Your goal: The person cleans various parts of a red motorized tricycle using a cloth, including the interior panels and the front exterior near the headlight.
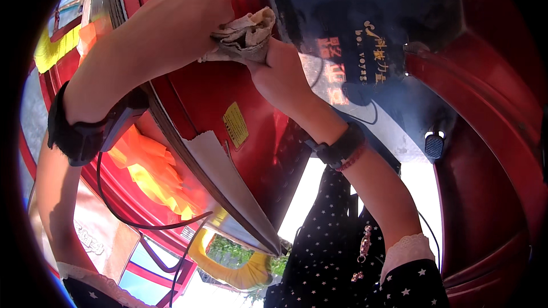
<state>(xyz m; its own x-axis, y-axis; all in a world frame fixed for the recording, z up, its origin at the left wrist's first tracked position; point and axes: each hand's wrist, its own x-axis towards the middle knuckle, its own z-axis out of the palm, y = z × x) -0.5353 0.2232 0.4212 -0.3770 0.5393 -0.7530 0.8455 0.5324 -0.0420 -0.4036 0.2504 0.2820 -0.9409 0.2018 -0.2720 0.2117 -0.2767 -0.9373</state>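
Note:
A crumpled, dirty beige cloth (248,38) is bunched up between my two hands, in front of a red panel (201,94). My right hand (280,75) grips its lower right side, thumb on top. My left hand (209,6) is at its upper left; the fingers are partly hidden, but they appear closed on the cloth. A yellow label (236,125) with writing is stuck on the red panel below. Along the panel's left side runs a dark edge strip (171,130), with a white sheet (214,171) beside it.
A dark floor mat (385,0) with lettering lies inside the red vehicle, and a black pedal (434,144) sits at the right. Orange-yellow fabric (150,171) and a yellow steering-wheel-like ring (233,271) show at the lower left. A thin black cable (128,221) hangs nearby.

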